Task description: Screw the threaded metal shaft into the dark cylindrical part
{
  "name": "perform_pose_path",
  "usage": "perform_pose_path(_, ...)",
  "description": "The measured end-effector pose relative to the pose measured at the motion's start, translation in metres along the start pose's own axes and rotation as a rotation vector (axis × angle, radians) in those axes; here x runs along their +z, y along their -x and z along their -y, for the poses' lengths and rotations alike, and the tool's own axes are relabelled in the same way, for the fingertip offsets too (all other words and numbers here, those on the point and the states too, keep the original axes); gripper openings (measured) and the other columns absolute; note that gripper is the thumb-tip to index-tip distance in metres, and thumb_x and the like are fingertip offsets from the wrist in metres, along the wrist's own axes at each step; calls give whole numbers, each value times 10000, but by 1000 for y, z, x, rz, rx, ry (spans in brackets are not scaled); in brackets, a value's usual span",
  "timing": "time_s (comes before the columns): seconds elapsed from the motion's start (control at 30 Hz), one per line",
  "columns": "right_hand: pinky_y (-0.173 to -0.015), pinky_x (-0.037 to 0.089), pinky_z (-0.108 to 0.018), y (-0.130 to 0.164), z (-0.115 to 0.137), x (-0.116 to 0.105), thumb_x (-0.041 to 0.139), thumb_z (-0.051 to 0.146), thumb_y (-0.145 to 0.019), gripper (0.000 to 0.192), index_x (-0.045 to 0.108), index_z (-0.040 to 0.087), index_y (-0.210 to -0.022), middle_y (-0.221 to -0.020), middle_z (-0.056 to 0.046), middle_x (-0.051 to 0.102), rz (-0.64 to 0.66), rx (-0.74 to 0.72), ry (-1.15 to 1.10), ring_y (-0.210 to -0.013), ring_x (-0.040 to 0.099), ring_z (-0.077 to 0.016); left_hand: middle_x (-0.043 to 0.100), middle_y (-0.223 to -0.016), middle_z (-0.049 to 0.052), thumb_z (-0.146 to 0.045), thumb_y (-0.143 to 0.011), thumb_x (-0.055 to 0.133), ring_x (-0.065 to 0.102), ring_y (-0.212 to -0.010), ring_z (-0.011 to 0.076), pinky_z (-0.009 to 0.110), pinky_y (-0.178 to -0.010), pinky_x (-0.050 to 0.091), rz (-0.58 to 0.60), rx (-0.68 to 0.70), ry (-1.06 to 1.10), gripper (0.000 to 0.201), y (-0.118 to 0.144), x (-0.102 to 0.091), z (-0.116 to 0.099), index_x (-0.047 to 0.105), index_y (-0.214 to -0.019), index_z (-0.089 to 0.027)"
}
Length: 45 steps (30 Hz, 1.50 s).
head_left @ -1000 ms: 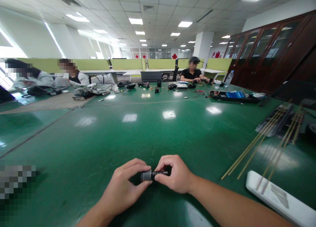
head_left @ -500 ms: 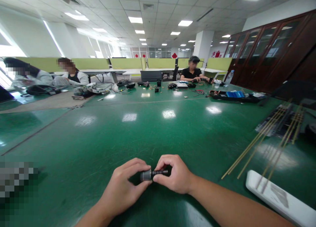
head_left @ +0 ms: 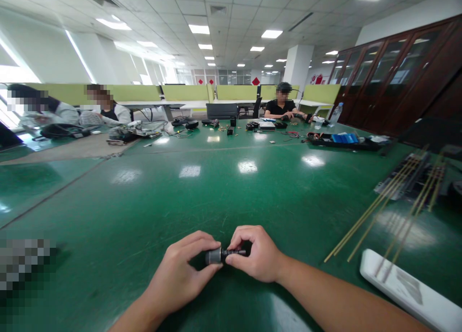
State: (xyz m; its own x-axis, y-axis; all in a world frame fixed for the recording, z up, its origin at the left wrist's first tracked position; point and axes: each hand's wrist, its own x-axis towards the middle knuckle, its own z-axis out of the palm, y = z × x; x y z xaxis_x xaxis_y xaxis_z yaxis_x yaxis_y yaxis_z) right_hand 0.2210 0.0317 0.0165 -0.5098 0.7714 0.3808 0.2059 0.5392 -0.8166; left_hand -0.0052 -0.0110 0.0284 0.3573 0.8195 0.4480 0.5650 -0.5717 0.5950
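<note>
Just above the green table (head_left: 231, 192), near its front edge, I hold a small dark grey cylinder with a thinner, ribbed black shaft (head_left: 213, 256) sticking out to the right. My left hand (head_left: 184, 269) is closed round the thick grey body, thumb below and fingers above. Thumb and forefinger of my right hand (head_left: 258, 255) pinch the shaft close to where it leaves the body. The shaft's dark tip shows inside the right hand's curl. The cylinder lies about level, and its exact kind is too small to make out.
To the right, thin yellowish sticks (head_left: 364, 214) reach over a white oblong object (head_left: 404, 284). A black tray (head_left: 317, 140) with blue items and a plastic bottle (head_left: 336, 114) stand farther back. A person (head_left: 281, 106) works across the table. Two more people sit at far left.
Almost nothing differs. The right hand's thumb tip has shifted slightly right along the shaft; the left hand keeps its hold on the grey body.
</note>
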Motion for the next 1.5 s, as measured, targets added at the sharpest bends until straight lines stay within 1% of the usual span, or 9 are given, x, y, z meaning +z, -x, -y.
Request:
perform_pose_path(0.17,-642,453,-254,0,0,1,759,211,-736,84,687,179,-764,-745,-6,656,0,6,0,-662,594,-140,649,-1056,68,-219,-863,714,650,-939,188,287,-819,552,5,2,-1,242,1,0,1,678,-1100,-243)
perform_pose_path(0.43,-634,450,-255,0,0,1,763,231,-738,94,697,171,-768,-726,-10,658,-15,58,-17,-649,589,-142,639,-1070,44,-200,-881,690,641,-952,166,270,-833,541,14,28,-12,252,0,-2,2,656,-1123,-264)
perform_pose_path(0.6,-631,441,-255,-1,-1,1,765,238,-741,103,695,166,-764,-712,-8,651,-31,113,-48,-654,586,-144,634,-1088,42,-199,-874,701,640,-963,165,270,-844,537,-9,20,-23,265,0,-4,6,653,-1126,-263)
perform_pose_path(1.03,-621,431,-254,-2,0,-2,744,206,-741,81,683,156,-759,-691,-3,636,-63,132,-71,-634,570,-138,624,-1109,33,-188,-892,686,626,-993,153,263,-868,525,-28,50,-59,279,1,-6,9,633,-1155,-267)
perform_pose_path(1.5,-623,441,-274,-3,0,-3,726,231,-768,88,681,156,-769,-702,-24,654,-80,205,-115,-638,571,-152,620,-1139,26,-190,-892,693,622,-1022,150,263,-896,525,-63,74,-94,294,-1,-8,15,636,-1168,-276)
